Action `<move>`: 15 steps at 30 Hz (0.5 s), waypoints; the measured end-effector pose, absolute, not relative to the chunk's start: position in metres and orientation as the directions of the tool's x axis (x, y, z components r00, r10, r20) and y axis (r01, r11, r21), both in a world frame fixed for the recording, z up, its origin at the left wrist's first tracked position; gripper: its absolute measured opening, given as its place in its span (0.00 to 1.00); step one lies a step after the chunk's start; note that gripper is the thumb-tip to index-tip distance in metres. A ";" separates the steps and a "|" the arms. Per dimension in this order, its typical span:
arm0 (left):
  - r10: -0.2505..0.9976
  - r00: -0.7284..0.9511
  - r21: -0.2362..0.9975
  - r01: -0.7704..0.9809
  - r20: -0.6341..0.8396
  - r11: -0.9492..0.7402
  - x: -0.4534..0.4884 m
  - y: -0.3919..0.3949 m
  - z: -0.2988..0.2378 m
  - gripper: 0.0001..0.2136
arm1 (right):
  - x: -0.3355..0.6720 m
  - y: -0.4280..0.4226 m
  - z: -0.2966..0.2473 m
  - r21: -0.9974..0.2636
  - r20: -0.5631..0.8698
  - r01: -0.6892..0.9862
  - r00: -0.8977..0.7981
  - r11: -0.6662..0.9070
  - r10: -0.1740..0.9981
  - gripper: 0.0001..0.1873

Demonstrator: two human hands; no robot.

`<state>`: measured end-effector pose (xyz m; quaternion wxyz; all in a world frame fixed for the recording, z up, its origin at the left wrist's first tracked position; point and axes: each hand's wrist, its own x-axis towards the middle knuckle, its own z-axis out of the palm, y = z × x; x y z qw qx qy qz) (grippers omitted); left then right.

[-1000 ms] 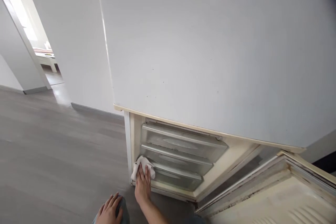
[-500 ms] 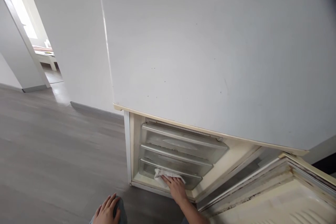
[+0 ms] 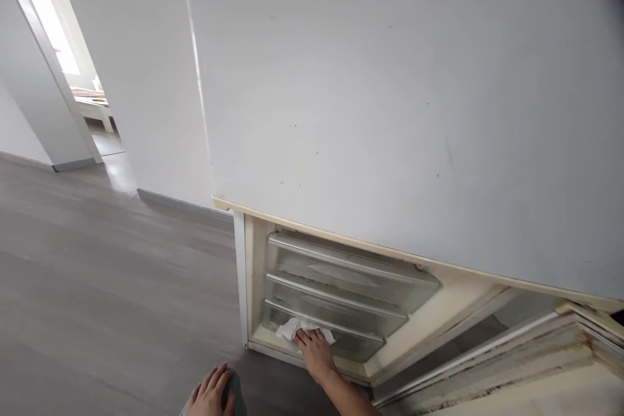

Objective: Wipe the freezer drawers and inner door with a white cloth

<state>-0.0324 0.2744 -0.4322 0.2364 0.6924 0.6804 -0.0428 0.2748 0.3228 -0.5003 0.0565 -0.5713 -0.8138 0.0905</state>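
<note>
My right hand (image 3: pixel 316 354) presses a white cloth (image 3: pixel 291 327) against the front of the lowest clear drawer (image 3: pixel 358 346) in the fridge's lower compartment. The cloth lies bunched under the fingers, with its edges sticking out on both sides. Above it are two more see-through drawers, the middle one (image 3: pixel 336 302) and the top one (image 3: pixel 351 266), with dark grime along their ledges. At the bottom edge my left hand (image 3: pixel 210 393) rests on my knee (image 3: pixel 237 390), its fingers stretched out and holding nothing.
The compartment's door (image 3: pixel 511 383) stands open at the lower right, its seal stained brown and black. The closed white upper door (image 3: pixel 341 110) juts out above the drawers. Grey wood-look floor (image 3: pixel 112 286) spreads to the left, beyond which a doorway shows a bright window (image 3: pixel 51 23).
My right hand and the cloth have moved a little left along the lowest drawer. The view has shifted slightly. My left hand stays on the knee.
</note>
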 end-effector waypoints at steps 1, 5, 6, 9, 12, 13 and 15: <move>0.924 0.070 0.264 0.964 -0.377 0.035 -0.030 0.274 -0.433 0.24 | 0.276 0.325 -0.500 -0.202 -0.034 0.916 -0.361 0.347 0.932 0.24; 0.942 0.068 0.240 0.971 -0.327 0.013 -0.024 0.272 -0.435 0.24 | 0.295 0.330 -0.501 -0.182 -0.098 0.838 -0.536 0.515 0.838 0.26; 0.947 0.069 0.235 0.972 -0.315 0.007 -0.023 0.272 -0.436 0.24 | 0.299 0.331 -0.502 -0.179 -0.117 0.807 -0.586 0.563 0.802 0.27; 0.940 0.076 0.232 0.973 -0.333 0.003 -0.024 0.272 -0.440 0.24 | 0.299 0.338 -0.506 -0.157 -0.160 0.761 -0.648 0.629 0.744 0.29; 0.929 0.087 0.235 0.972 -0.359 0.000 -0.026 0.273 -0.442 0.24 | 0.275 0.352 -0.509 -0.143 -0.126 0.781 -0.623 0.608 0.772 0.27; 0.929 0.088 0.239 0.971 -0.360 0.001 -0.026 0.274 -0.441 0.24 | 0.262 0.359 -0.508 -0.148 -0.105 0.783 -0.620 0.605 0.777 0.27; 0.934 0.085 0.242 0.970 -0.347 0.002 -0.025 0.274 -0.438 0.24 | 0.236 0.372 -0.505 -0.164 -0.061 0.783 -0.615 0.600 0.786 0.29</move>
